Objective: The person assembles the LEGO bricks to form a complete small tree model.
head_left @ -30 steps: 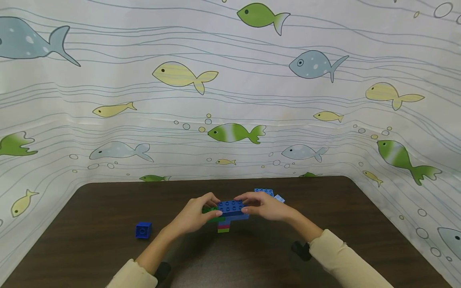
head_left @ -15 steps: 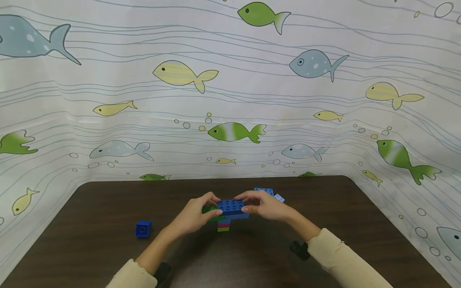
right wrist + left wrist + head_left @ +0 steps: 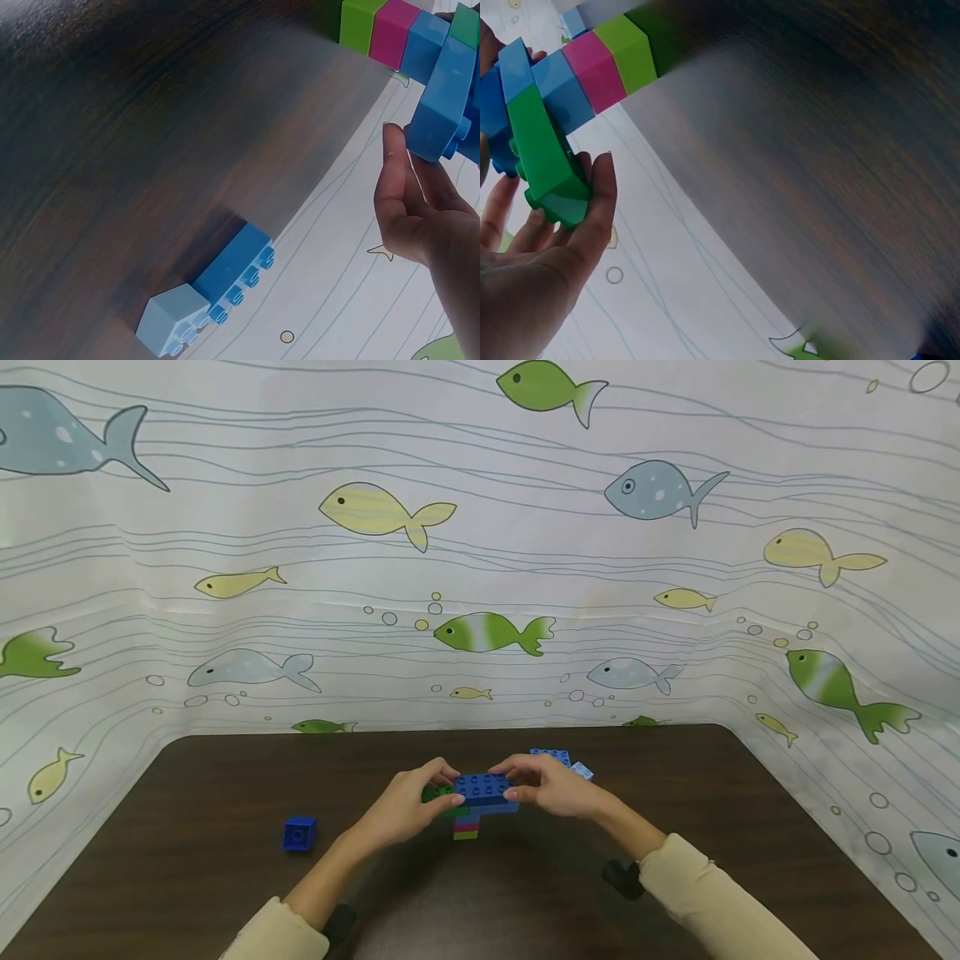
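Observation:
At the middle of the table stands a small tower of toy bricks: a lime brick (image 3: 632, 56) at the bottom, then magenta (image 3: 394, 31) and blue. A long green brick (image 3: 546, 154) juts out to the left on top of it, and a medium-blue brick (image 3: 441, 101) to the right. Across these two lies a dark blue eight-stud brick (image 3: 482, 787). My left hand (image 3: 408, 802) pinches its left end between thumb and fingertips, other fingers by the green brick. My right hand (image 3: 551, 787) pinches its right end the same way.
A dark blue brick (image 3: 299, 834) lies on its side at the left of the brown table (image 3: 202, 793). Behind my right hand lie a blue brick (image 3: 234, 262) and a pale blue one (image 3: 171, 316). A fish-patterned sheet (image 3: 480, 568) rises behind the table's far edge.

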Action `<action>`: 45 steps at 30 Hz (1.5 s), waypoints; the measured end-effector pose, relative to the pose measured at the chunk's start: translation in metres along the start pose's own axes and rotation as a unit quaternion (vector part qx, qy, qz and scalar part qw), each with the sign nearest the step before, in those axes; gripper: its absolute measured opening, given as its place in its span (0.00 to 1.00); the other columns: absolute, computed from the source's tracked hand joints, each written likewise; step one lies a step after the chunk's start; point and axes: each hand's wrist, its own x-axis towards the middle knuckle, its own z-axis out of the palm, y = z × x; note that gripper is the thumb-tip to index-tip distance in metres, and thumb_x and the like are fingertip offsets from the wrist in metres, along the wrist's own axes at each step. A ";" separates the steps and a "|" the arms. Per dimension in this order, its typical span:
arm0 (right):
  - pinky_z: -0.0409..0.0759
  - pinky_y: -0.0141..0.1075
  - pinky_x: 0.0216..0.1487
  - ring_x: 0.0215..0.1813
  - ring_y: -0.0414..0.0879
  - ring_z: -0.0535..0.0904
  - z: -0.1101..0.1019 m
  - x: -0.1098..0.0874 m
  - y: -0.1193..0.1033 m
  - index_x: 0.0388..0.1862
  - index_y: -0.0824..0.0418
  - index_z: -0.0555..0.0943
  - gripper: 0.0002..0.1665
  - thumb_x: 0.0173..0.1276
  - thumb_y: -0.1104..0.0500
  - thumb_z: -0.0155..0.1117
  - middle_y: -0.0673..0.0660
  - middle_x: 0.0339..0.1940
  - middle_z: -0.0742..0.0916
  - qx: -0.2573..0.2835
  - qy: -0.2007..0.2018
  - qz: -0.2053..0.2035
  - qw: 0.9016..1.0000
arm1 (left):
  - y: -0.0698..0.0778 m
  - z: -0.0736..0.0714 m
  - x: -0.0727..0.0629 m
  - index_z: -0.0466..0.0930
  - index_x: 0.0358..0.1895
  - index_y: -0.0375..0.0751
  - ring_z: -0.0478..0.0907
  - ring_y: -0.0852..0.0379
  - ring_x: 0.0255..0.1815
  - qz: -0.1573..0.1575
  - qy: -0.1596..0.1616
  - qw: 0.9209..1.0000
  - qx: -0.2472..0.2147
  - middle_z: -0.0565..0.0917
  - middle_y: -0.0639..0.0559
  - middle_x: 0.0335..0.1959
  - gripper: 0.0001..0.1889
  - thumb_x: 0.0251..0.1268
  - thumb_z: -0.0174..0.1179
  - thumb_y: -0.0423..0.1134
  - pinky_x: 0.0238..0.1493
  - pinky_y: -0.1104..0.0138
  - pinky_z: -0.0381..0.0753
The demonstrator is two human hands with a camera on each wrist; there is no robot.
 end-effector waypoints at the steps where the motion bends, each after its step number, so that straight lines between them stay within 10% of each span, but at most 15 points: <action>1: 0.76 0.36 0.39 0.41 0.49 0.77 0.000 0.000 0.000 0.56 0.65 0.73 0.18 0.67 0.65 0.55 0.61 0.44 0.82 -0.001 0.000 0.001 1.000 | 0.000 0.000 0.000 0.74 0.45 0.39 0.78 0.46 0.45 0.001 0.000 1.000 0.001 0.81 0.43 0.43 0.12 0.62 0.58 0.41 0.46 0.52 0.75; 45: 0.77 0.40 0.44 0.44 0.50 0.77 -0.002 0.000 -0.002 0.55 0.65 0.73 0.18 0.67 0.63 0.56 0.59 0.45 0.81 0.002 -0.016 0.017 1.000 | 0.000 0.004 -0.002 0.75 0.45 0.38 0.78 0.46 0.44 0.007 0.019 1.000 0.007 0.81 0.43 0.42 0.13 0.62 0.58 0.42 0.45 0.53 0.76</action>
